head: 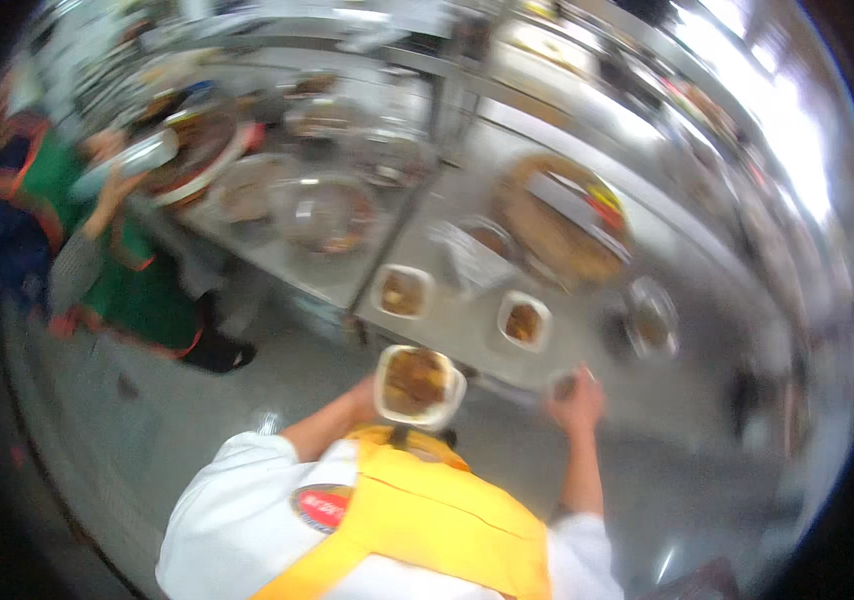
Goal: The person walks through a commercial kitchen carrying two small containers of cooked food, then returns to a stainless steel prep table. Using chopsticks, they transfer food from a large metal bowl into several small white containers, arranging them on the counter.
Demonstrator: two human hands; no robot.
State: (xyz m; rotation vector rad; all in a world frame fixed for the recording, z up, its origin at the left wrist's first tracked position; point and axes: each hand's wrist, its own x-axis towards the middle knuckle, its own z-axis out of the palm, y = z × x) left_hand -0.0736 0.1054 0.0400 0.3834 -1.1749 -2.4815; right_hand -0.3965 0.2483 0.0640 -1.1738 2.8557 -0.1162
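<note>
A white square container of brown, chunky food is held in front of my chest. My left hand grips its left side, and the fingers are mostly hidden by the container. Over the front edge of the steel counter is my right hand. A small dark patch shows at its fingers, too blurred to name, so its grip is unclear. Two similar white containers with brown food stand on the counter: one at the left, the other closer to my right hand.
The steel counter holds a round wooden cutting board with a cleaver on it. A clear bowl stands at right, several bowls at left. A co-worker in a green apron tilts a metal container over a large basin.
</note>
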